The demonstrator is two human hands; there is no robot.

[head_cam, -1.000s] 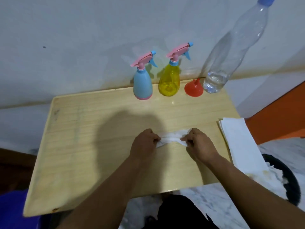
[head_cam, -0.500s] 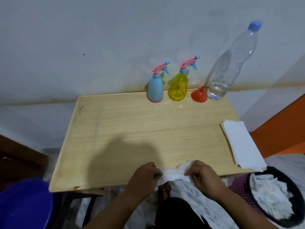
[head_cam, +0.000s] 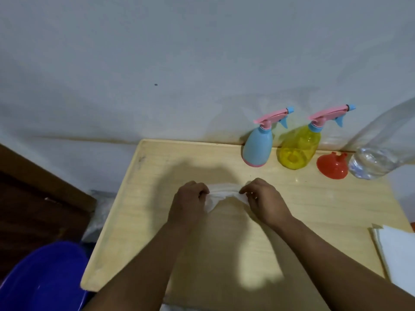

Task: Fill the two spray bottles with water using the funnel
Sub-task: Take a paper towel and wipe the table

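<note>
While both hands, the left hand (head_cam: 190, 204) and right hand (head_cam: 265, 202), pinch a crumpled white tissue (head_cam: 221, 193) between them, probably for wiping the wooden table (head_cam: 157, 221), the blue spray bottle (head_cam: 257, 149), yellow spray bottle (head_cam: 299, 149), red funnel (head_cam: 332, 166) and water bottle (head_cam: 379, 153) stand capped, well beyond the grip.

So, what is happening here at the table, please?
A person holds a crumpled white tissue between the left hand and the right hand, over the wooden table. The blue spray bottle, yellow spray bottle, red funnel and water bottle stand untouched by the wall.
</note>
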